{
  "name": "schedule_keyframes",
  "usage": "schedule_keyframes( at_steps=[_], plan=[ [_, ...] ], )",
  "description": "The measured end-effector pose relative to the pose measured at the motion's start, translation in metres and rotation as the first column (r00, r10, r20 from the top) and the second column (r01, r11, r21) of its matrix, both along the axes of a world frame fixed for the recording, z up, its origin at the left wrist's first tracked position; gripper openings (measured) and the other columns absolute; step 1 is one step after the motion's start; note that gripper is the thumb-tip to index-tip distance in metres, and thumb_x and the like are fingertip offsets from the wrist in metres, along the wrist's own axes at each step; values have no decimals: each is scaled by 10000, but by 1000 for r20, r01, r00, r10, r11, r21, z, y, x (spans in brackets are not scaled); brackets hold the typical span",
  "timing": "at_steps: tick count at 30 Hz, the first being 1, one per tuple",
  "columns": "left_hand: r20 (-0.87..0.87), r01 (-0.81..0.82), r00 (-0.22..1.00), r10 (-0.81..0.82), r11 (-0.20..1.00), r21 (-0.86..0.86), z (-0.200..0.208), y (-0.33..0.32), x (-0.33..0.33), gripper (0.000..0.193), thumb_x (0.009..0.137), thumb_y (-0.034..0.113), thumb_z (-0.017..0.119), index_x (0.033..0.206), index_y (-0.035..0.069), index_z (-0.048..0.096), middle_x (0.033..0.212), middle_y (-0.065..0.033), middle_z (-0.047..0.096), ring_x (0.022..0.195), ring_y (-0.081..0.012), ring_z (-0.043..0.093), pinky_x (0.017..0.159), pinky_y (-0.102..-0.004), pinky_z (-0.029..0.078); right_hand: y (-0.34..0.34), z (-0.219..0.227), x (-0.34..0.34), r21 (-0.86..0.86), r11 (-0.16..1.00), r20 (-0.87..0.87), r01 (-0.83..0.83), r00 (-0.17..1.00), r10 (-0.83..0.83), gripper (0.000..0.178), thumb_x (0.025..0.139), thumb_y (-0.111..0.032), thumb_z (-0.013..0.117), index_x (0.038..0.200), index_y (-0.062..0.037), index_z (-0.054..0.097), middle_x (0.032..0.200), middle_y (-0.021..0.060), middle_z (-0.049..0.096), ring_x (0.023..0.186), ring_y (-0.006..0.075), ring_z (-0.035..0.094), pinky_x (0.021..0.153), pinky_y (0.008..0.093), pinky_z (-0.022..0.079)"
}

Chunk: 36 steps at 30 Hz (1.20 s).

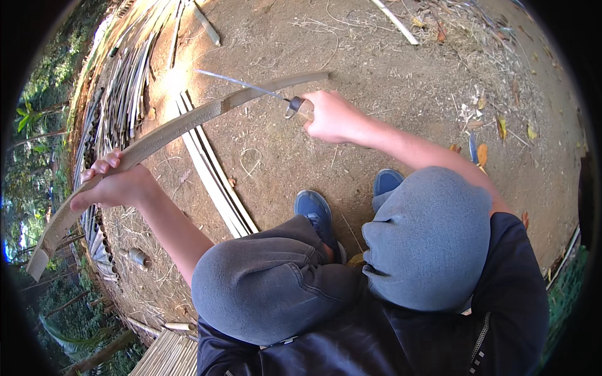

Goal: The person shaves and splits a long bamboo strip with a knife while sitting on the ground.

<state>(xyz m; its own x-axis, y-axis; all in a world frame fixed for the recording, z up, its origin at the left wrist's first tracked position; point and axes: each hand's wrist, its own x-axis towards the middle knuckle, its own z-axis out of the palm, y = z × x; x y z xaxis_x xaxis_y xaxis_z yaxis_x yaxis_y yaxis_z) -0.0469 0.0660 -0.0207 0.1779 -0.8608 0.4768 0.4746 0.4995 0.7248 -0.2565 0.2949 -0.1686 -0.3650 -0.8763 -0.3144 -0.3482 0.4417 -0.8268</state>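
A long split bamboo strip (182, 123) arcs across the view from the lower left to the upper middle. My left hand (119, 182) is closed round it toward its near left end, the fingers wrapped over the edge. In my right hand (332, 117) is a knife (303, 108) with a wooden handle and a metal collar, gripped in a fist. Its thin blade points left and crosses over the strip near the far end. Whether the edge touches the bamboo, I cannot tell.
Pale bamboo strips (213, 169) lie on the dirt ground (282, 150) left of my shoes (316, 210). A big pile of split bamboo (128, 88) lines the left side, with a small can-like object (135, 257) nearby. Another strip (395, 22) lies far off; dry leaves (481, 155) are to the right.
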Motion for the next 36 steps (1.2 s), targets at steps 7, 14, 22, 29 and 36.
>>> schedule_keyframes(
  at_steps=[7,14,22,29,36],
  plan=[
    [16,47,999,-47,999,-9,-1,-6,9,740,852,819,164,734,154,468,524,11,414,435,-121,447,447,-247,464,-4,3,5,39,997,-34,-65,997,66,349,794,-46,610,1133,38,597,775,143,653,669,259,665,609,393,522],
    [-29,131,991,-132,991,-28,-5,-14,22,751,858,809,177,705,146,495,497,18,443,408,-121,486,426,-242,485,-2,4,6,22,994,-63,-105,992,107,246,809,-17,575,1051,25,592,793,137,638,666,212,643,548,366,502],
    [13,102,995,-102,993,-52,-6,-22,23,747,849,823,187,699,149,471,509,25,437,427,-121,485,438,-262,505,-5,-13,-1,63,993,-77,-96,992,100,258,816,4,560,1071,28,586,740,109,608,544,161,557,446,310,451],
    [31,94,995,-93,994,-49,-11,-35,22,762,824,847,172,722,149,459,519,27,417,437,-122,466,454,-273,504,1,-27,-5,119,992,-277,-37,958,69,376,835,43,545,1210,32,569,714,74,583,504,125,513,399,228,420],
    [39,62,997,-60,997,-42,-8,-47,24,748,875,812,133,720,140,423,529,13,411,432,-155,442,460,-316,490,5,-47,-22,141,989,-113,41,993,-25,295,894,6,512,1183,23,571,691,56,555,488,93,475,379,246,379]
  ],
)
